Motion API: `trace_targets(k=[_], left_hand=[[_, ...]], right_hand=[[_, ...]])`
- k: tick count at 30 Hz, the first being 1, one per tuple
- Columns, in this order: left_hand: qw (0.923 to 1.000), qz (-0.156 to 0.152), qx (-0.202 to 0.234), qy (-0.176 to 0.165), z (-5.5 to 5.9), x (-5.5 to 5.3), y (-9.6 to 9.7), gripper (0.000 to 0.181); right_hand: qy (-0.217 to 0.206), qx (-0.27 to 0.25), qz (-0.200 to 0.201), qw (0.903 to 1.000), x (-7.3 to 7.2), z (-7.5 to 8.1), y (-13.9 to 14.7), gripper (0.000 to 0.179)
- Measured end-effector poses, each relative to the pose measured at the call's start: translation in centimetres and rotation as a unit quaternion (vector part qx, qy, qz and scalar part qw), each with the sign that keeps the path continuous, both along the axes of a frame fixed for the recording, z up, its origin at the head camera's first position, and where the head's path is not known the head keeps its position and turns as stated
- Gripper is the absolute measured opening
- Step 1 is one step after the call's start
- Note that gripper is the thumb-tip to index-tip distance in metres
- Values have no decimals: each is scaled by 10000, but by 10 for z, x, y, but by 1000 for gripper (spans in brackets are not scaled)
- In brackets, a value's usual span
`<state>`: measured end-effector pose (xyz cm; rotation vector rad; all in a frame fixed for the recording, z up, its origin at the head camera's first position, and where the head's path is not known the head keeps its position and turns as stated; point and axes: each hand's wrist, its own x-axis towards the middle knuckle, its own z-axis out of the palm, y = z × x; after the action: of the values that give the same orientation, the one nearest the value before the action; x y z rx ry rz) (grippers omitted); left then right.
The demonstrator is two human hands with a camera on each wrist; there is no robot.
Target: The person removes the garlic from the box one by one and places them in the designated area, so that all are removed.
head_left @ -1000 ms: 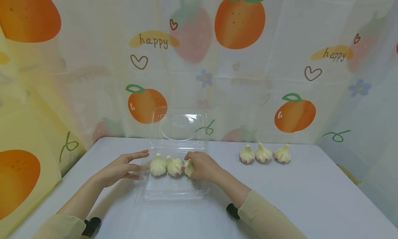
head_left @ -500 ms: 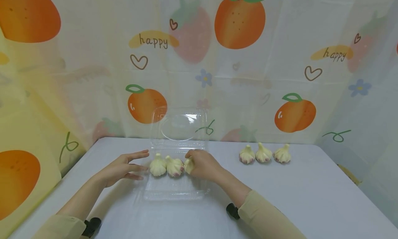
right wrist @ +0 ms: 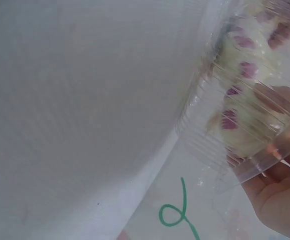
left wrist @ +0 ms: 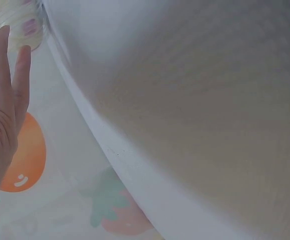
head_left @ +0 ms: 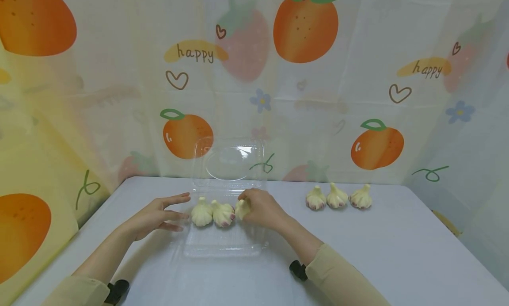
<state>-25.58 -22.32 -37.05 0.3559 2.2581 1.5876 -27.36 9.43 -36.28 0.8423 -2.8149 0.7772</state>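
Note:
A clear plastic clamshell box [head_left: 222,249] lies on the table with its lid [head_left: 228,160] raised at the back. Inside it a left garlic bulb [head_left: 202,213] and a middle garlic bulb [head_left: 224,214] sit side by side. My right hand [head_left: 262,209] grips a third garlic bulb [head_left: 241,208] at the right end of this row, partly hidden by the fingers. In the right wrist view, that hand [right wrist: 284,195] shows behind the ribbed clear wall. Beside the box's left side, my left hand [head_left: 157,215] has its fingers extended and holds nothing; the left wrist view shows two straight fingers [left wrist: 21,82].
Three more garlic bulbs [head_left: 338,196] stand in a row at the back right of the white-covered table [head_left: 358,253]. Behind the table hangs a curtain [head_left: 310,89] printed with fruit.
My right hand has shifted slightly back with its garlic bulb. The left hand stays where it was, and the other bulbs have hardly moved.

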Motion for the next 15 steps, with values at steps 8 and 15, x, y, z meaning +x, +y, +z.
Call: trace_targets(k=[8, 15], left_hand=[[10000, -15, 2, -5, 1, 1, 0, 75], [10000, -7, -30, 11, 1, 1, 0, 73]], right_hand=[[-18, -166, -19, 9999, -1, 7, 4, 47], [-94, -427, -86, 9990, 1, 14, 10, 46]])
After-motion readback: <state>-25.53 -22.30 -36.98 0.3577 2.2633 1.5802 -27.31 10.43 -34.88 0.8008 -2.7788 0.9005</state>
